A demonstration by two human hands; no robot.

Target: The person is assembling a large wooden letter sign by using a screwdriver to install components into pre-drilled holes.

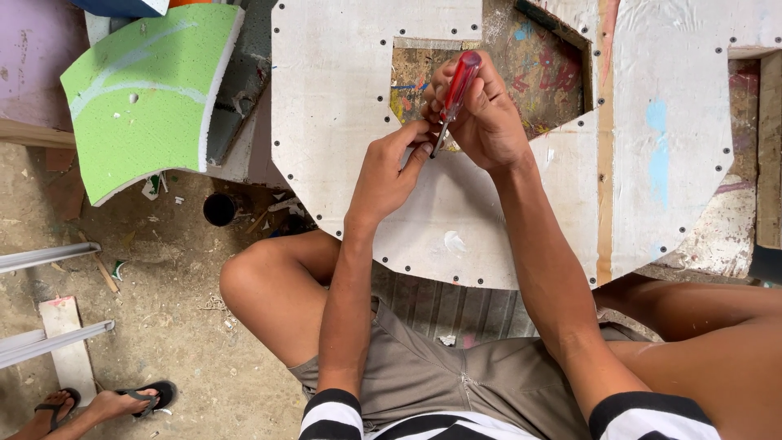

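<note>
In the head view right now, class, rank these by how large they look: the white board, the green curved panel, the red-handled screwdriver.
1. white board
2. green curved panel
3. red-handled screwdriver, held in the right hand; it sits nearer the camera, yet looks smallest.

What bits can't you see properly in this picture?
All in the head view:
- Tip of the red-handled screwdriver: hidden between the left hand and right hand.
- What the left fingertips pinch: too small to tell.
- White board: cut off by the top edge.
- Another person's sandalled feet: cut off by the bottom edge.
- Inside of the dark round opening: too dark.
</note>
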